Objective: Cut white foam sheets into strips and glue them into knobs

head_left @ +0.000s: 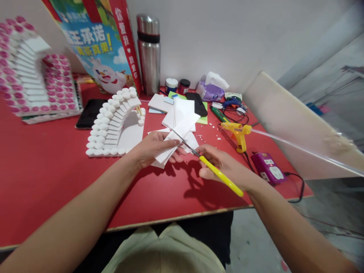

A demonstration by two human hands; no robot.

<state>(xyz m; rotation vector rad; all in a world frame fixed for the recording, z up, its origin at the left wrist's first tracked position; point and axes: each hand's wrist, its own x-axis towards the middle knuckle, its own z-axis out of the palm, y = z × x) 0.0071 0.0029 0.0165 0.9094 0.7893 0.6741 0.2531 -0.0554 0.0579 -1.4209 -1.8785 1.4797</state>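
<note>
My left hand (155, 148) grips a white foam sheet (178, 134) over the red table (51, 163), fingers folded round its lower end. My right hand (224, 167) is closed on yellow-handled scissors (212, 168), whose metal blades reach up-left into the sheet near my left fingers. More white sheets (182, 110) lie stacked just behind. A white foam stair model (115, 123) edged with round beads stands to the left of my left hand.
A yellow glue gun (237, 132) with a long clear stick lies right of the sheets, beside a purple power strip (269, 168). A steel flask (148, 53), small jars, a tissue pack (212, 89), a dark phone (89, 112) and a pink-and-white stair model (34, 76) line the back.
</note>
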